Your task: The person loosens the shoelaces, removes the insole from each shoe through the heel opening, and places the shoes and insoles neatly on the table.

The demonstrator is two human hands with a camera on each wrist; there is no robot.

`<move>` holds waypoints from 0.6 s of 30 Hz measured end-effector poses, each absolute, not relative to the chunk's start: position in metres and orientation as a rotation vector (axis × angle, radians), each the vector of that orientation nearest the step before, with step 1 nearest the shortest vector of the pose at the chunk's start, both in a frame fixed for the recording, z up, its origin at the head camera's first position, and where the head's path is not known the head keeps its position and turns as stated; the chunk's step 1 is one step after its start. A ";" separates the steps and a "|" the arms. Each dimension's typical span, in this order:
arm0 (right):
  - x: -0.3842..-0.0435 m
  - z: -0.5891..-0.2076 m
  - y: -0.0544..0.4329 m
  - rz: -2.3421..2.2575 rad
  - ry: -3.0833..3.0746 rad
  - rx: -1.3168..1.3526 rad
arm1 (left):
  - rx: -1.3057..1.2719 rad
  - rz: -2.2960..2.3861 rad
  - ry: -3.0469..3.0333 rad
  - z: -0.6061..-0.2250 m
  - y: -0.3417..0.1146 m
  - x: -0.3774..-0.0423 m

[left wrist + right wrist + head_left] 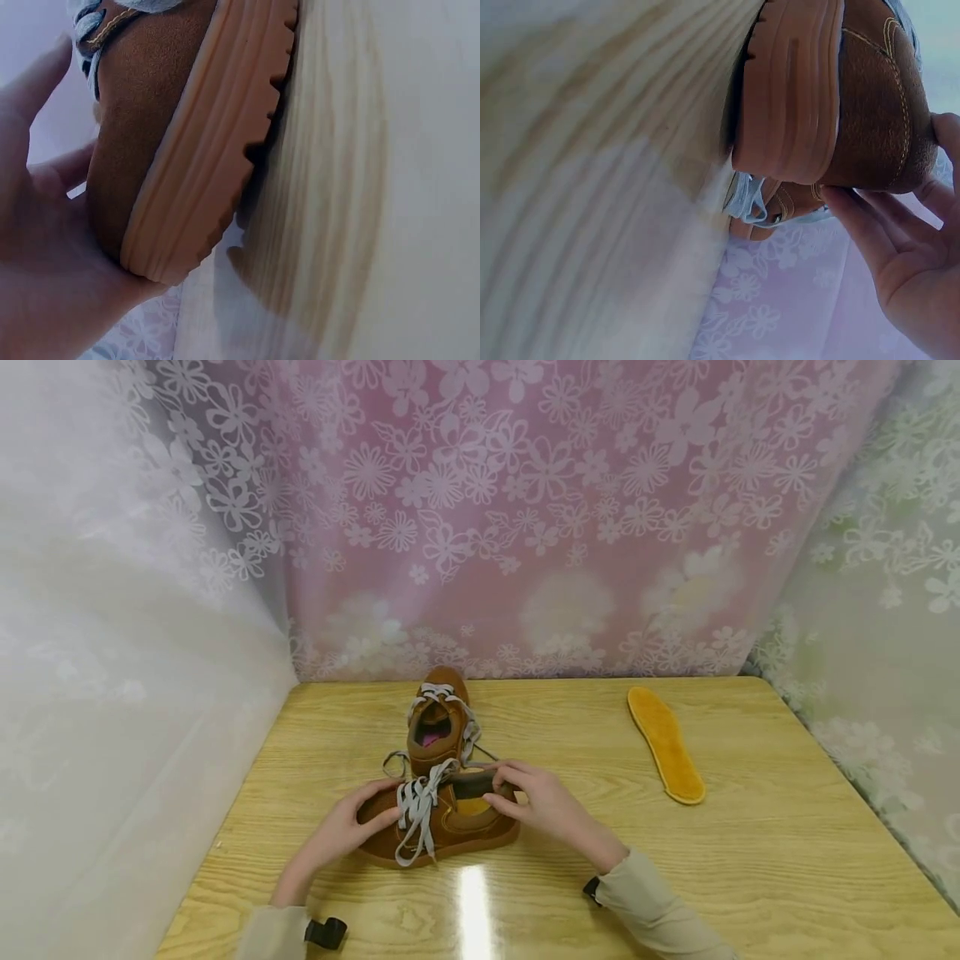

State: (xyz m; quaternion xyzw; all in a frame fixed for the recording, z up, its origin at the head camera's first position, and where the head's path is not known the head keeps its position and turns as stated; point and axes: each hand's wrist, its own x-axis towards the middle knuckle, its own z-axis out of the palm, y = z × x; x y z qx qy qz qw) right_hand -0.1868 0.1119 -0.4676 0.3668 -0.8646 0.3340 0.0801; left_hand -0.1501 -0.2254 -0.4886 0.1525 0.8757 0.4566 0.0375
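A brown lace-up shoe [480, 833] lies sideways on the table, toe to the left, its pale laces [417, 818] hanging over the near side. My left hand [337, 833] grips the toe, with the thumb near the laces; the left wrist view shows the palm against the toe [127, 150]. At the heel, my right hand [551, 802] holds the collar between thumb and fingers. The right wrist view has the fingers around the heel [874, 127]. Yellow-orange material [472, 806] shows inside the opening.
Just behind stands a second brown shoe [418, 758], toe away, with a pink patch inside. An orange fuzzy insole [666, 745] lies at the right on the wooden table [750, 860]. Floral curtains [525, 527] rise along the back and sides.
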 end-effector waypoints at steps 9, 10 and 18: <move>-0.184 -0.467 0.115 1.139 -2.669 0.990 | 0.552 1.427 2.649 -0.493 -0.218 -0.148; -0.183 -0.467 0.114 1.137 -2.670 0.982 | 0.548 1.428 2.645 -0.493 -0.218 -0.147; -0.176 -0.470 0.113 1.205 -2.791 0.933 | 0.576 1.452 2.669 -0.494 -0.212 -0.147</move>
